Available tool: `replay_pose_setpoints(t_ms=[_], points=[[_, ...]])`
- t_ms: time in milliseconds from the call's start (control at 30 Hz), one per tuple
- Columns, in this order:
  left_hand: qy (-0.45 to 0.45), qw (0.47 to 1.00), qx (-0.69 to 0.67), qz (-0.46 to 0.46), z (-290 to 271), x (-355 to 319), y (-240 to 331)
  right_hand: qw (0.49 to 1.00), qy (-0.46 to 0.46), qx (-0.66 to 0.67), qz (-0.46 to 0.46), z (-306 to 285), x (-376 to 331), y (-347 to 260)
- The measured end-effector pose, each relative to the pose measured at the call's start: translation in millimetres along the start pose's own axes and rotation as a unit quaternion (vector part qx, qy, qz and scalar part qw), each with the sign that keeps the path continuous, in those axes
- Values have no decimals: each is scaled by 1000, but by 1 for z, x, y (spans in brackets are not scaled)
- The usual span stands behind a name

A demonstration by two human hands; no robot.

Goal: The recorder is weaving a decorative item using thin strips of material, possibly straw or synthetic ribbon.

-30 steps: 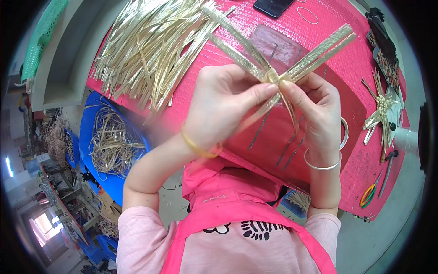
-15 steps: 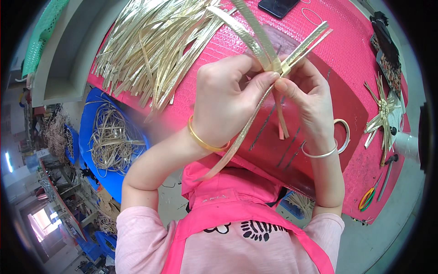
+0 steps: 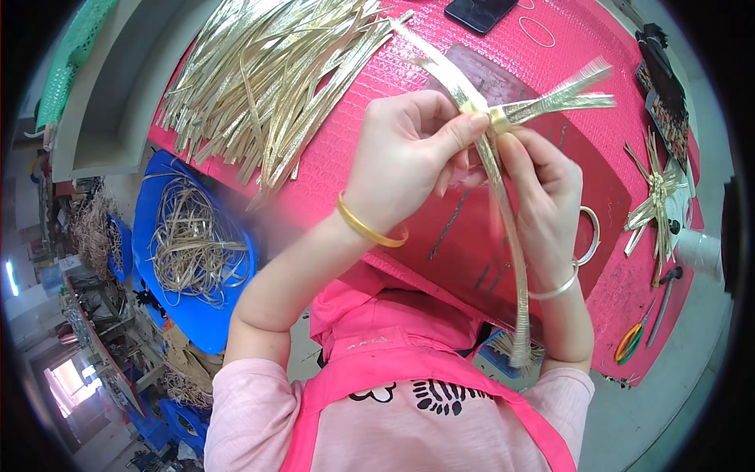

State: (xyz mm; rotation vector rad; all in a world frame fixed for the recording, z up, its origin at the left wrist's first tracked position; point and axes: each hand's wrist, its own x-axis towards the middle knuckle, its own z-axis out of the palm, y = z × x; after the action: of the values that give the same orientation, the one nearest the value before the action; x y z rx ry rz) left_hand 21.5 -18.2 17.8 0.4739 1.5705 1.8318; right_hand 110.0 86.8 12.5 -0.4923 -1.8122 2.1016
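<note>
Several flat gold strips point(image 3: 448, 72) cross at a small woven knot between my hands, above a dark red mat point(image 3: 472, 228). My left hand point(image 3: 413, 153) is closed, its thumb and fingers pinching the strips just left of the knot. On the other side my right hand point(image 3: 543, 177) pinches them close to the crossing, its fingertips partly hidden. One strip runs up and left, a pair with frayed ends points right, and a long one hangs down past my right wrist. A large pile of loose gold strips point(image 3: 259, 86) lies at the far left of the pink table.
A finished-looking gold woven piece point(image 3: 657, 193) lies at the right, near scissors point(image 3: 629, 342) with coloured handles and a dark rod-like tool point(image 3: 664, 307). A roll of tape point(image 3: 590, 236) rests beside my right wrist. A phone point(image 3: 481, 12) lies at the back. A blue bin point(image 3: 200, 315) holds tangled strips.
The woven strips have turned in my hands: the pair on the right has swung lower, and the hanging strip has swung from the left to near my right wrist. My left hand has shifted right.
</note>
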Motion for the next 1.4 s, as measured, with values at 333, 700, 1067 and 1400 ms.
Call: replay_pose_setpoints(t_ms=[333,700,1067,1400], points=[[-115,991,38,-62,-10,6,6,995,-58,60,49,-22,6,-4],[-127,984,105,-74,-11,10,9,994,-71,65,44,-25,9,5],[-75,967,226,89,-11,0,-9,986,-107,-129,-3,-44,15,7],[38,904,320,283,1,-2,-20,987,-83,66,117,-30,12,15]])
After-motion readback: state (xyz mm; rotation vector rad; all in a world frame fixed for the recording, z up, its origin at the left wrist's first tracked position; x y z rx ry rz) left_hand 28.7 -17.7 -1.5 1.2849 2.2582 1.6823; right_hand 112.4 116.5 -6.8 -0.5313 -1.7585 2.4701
